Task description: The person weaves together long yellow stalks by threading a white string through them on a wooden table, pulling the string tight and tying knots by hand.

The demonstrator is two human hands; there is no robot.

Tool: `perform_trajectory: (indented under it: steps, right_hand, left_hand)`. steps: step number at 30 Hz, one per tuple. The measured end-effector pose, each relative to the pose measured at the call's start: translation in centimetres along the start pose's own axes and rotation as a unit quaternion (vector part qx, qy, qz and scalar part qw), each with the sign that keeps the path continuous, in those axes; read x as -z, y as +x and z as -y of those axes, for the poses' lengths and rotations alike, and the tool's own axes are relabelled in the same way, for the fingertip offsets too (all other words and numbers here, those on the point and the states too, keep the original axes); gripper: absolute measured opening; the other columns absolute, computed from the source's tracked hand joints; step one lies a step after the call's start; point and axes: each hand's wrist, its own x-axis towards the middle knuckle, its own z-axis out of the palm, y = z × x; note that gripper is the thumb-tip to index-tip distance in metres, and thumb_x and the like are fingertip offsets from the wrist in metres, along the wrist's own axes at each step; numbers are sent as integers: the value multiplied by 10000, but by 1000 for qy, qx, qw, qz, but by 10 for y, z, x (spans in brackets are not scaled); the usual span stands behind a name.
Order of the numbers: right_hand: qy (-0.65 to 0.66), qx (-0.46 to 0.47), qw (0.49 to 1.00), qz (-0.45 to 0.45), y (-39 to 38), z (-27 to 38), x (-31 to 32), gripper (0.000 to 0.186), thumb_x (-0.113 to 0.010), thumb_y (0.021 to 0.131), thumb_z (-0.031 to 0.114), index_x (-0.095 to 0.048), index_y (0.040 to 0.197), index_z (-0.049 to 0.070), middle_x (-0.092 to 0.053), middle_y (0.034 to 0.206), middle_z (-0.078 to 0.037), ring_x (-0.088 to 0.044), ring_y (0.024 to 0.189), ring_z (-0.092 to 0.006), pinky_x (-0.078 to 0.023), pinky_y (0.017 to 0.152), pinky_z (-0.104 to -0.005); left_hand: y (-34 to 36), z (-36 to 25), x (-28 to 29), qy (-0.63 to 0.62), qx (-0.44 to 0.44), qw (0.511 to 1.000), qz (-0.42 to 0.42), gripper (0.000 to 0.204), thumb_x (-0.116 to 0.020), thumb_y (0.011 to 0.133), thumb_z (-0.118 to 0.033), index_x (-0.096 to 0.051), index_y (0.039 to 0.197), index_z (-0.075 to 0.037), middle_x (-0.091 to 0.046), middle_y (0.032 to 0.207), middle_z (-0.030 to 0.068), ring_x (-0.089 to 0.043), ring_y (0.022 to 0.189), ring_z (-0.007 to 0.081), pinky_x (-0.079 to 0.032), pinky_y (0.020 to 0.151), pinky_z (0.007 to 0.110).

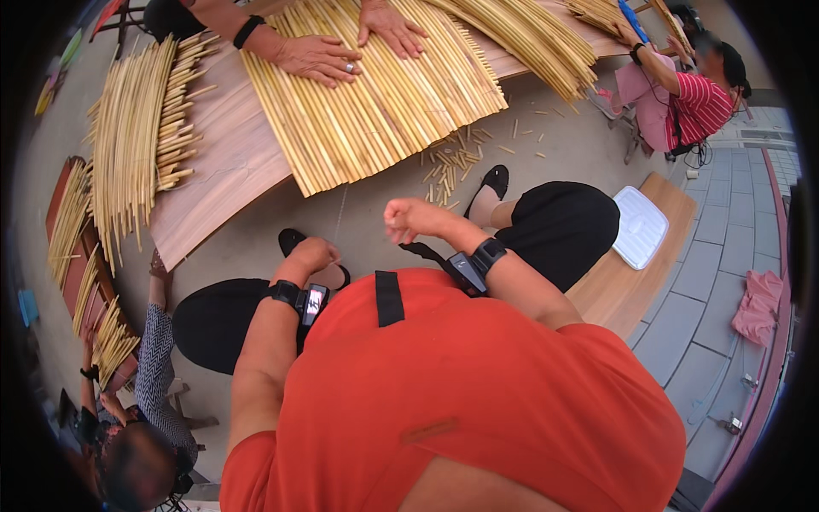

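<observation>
My left hand [314, 254] is low over my left shoe, its fingers curled together; whether anything is in them is hidden. A thin pale thread [343, 203] hangs from the near edge of a mat of thin yellow sticks [375, 119] and runs down toward that hand. To the right, my right hand [415, 221] is raised between my knees, closed with fingers bent inward and slightly blurred. What it may hold cannot be made out. Neither hand touches the stick mat, which lies on a wood-grain board [223, 179]. Across it, another person's hands [320, 60] press flat on the sticks.
Short stick offcuts [452, 166] litter the floor. More stick bundles lie on the board at left [128, 136] and far right [537, 43]. A white plastic lid [640, 228] rests on a wooden bench [597, 294] beside my right leg. Other people sit at left and right.
</observation>
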Motion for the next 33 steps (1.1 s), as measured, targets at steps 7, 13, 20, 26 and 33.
perform_trajectory:
  steps: [7,13,20,26,33]
  right_hand:
    - [33,254,962,99,30,10,-82,30,-504,899,83,-498,872,94,-561,1065,-89,-532,1040,-167,-488,802,-303]
    - [-12,126,989,70,8,25,-82,28,-521,859,80,-520,869,54,-593,843,-41,-570,699,-121,-508,622,-277]
    - [-158,130,976,73,-24,11,-63,31,-535,796,54,-553,786,31,-597,739,-42,-599,652,-125,-513,594,-273]
    - [-35,111,992,49,-20,-19,-39,25,-534,808,49,-553,797,36,-604,771,-53,-600,671,-124,-508,590,-274]
    - [-332,289,879,-182,-29,20,-15,43,-551,818,81,-530,831,46,-619,856,-90,-607,789,-232,-488,716,-349]
  left_hand:
    - [-59,-23,0,-54,-81,993,-67,232,-542,796,-97,-709,939,-172,-659,766,122,-624,719,269,-484,661,354]
    - [-68,-27,27,-294,-59,949,-95,403,-522,836,-26,-572,1220,-137,-587,797,39,-503,551,117,-457,529,268]
    - [-28,-81,55,-776,-95,623,-45,218,-549,892,-127,-574,1085,-28,-624,795,60,-512,519,111,-441,469,246]
    - [4,-70,35,-774,-26,621,-121,94,-534,904,-136,-568,915,-49,-374,569,-49,-296,406,57,-238,373,207]
    - [-9,-64,42,-757,49,605,-243,80,-519,897,-114,-554,859,-52,-331,564,-63,-226,405,42,-204,365,210]
